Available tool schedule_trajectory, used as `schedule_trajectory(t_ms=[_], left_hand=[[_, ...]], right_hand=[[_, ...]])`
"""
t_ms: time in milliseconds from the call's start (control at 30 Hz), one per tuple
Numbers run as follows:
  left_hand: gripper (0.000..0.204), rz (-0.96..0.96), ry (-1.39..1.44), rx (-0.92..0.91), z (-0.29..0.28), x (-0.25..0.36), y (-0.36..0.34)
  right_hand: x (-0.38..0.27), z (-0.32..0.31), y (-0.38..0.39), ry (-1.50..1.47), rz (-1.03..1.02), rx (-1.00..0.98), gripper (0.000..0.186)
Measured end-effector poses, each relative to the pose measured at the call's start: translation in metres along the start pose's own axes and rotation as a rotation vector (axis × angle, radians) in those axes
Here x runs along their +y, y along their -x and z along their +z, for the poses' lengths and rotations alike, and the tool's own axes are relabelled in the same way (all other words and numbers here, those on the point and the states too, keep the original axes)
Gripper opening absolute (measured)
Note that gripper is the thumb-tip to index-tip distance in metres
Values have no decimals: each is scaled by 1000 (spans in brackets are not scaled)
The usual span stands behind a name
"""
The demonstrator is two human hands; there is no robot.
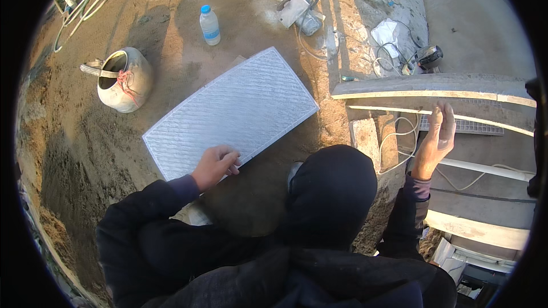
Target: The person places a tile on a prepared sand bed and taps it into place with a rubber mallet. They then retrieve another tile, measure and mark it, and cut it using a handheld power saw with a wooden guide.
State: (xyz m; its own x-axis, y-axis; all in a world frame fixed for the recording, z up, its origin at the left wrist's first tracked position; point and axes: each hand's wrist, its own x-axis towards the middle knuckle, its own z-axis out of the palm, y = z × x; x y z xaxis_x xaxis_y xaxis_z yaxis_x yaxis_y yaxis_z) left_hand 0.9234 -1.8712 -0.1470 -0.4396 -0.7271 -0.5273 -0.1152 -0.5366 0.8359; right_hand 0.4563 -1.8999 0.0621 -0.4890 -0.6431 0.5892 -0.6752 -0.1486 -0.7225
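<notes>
A large rectangular tile (234, 108), its ribbed grey face up, lies slantwise on the sandy ground before me. My left hand (216, 165) is at its near edge, fingers curled against the rim; part of the grip is hidden. My right hand (436, 140), dusty at the fingers, is raised at the right with its fingers stretched out and nothing in it. Behind that hand, in the picture, is a long pale-edged slab (479, 115); whether they touch I cannot tell. My dark-clothed knee (337, 194) covers the ground between my arms.
Left of the tile stands a round, dirty bucket (140, 77) with a handle and red string. Beyond it is a blue-capped water bottle (209, 25). A power tool (308, 20) lies farther off. Another slab (428, 86), a cable (399, 134) and a black tool (428, 56) are at the right.
</notes>
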Motion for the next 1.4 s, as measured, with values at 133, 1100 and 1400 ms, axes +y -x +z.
schedule_trajectory(t_ms=[133, 1100, 1400], left_hand=[[33, -85, -31, 122, -33, -7, 7], [33, -605, 653, 1293, 23, -87, 263], [32, -624, 493, 1035, -28, -78, 202]], right_hand=[[59, 135, -1, -222, 113, -351, 46], [332, 579, -240, -411, 1302, -696, 37], [271, 499, -180, -723, 1151, -1040, 34]])
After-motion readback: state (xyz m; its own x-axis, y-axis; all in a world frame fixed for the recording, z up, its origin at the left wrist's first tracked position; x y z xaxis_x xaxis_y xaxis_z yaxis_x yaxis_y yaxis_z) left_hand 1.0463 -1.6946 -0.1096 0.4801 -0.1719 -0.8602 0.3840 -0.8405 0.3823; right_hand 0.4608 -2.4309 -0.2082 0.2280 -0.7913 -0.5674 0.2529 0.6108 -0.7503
